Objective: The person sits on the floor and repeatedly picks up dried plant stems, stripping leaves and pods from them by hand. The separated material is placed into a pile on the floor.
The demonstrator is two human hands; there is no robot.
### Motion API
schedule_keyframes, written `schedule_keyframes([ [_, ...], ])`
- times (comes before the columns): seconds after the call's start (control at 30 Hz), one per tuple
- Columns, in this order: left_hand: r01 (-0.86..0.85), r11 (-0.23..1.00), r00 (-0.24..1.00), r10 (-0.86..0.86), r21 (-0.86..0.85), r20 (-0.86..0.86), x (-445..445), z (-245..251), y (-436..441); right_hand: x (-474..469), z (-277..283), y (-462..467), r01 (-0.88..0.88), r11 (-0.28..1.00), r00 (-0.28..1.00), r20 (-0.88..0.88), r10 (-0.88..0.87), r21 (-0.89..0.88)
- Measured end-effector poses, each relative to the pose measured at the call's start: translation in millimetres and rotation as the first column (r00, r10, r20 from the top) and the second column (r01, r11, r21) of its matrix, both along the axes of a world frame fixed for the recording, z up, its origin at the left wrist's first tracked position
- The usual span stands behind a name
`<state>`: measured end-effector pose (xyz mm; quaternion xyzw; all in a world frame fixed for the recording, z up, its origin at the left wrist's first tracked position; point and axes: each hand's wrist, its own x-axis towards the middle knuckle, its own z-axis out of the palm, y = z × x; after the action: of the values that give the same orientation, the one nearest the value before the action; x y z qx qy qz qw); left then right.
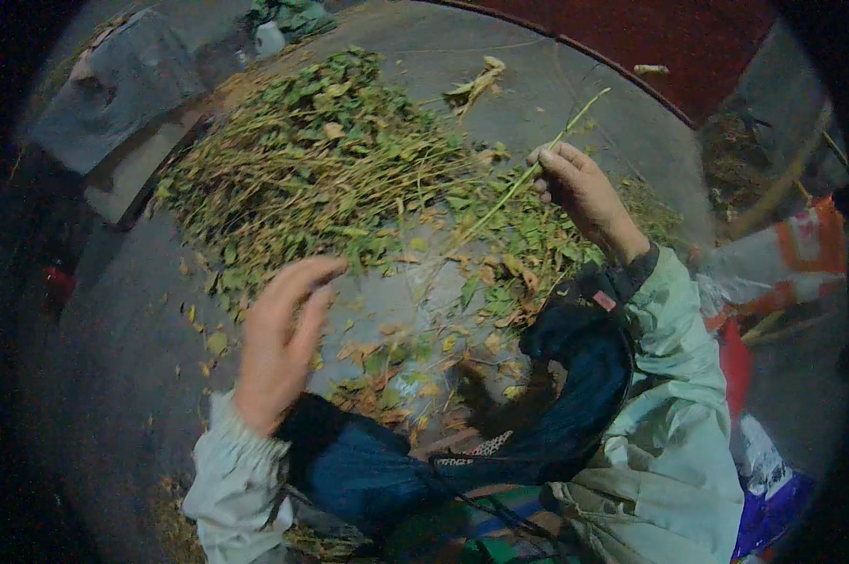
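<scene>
Between the fingertips of my right hand (579, 187) is a thin green plant stem (508, 197), slanting from upper right to lower left. Its leaves appear stripped off along the upper part. My left hand (283, 338), slightly blurred, hovers over the floor with thumb and fingers apart and nothing visible in it. Ahead of both hands spreads a large heap of leafy cut stems (326, 162), partly green and partly yellowed. Below my right hand lies a smaller pile of loose leaves (537, 240).
A grey cloth (118, 92) drapes over something at the upper left. White-and-orange sacks (809, 240) lie at the right. A wilted leaf bunch (474, 84) rests beyond the heap, near a dark red surface (650, 42). Fallen leaves (389, 381) litter the floor between my legs.
</scene>
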<state>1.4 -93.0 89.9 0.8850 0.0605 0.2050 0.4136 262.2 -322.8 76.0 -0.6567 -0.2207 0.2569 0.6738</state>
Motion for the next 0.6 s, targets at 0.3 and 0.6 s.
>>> schedule_keyframes([
  [0.3, 0.081, 0.911, 0.986, -0.134, -0.405, -0.104, 43, -45, -16, -39, -17, 17, -0.085, 0.996, 0.995, -0.056, 0.083, -0.029],
  [0.6, -0.067, 0.776, 0.998, 0.057, -0.627, -0.036, 38, -75, -6, -15, -41, 11, 0.143, 0.980, 0.984, -0.122, -0.127, 0.140],
])
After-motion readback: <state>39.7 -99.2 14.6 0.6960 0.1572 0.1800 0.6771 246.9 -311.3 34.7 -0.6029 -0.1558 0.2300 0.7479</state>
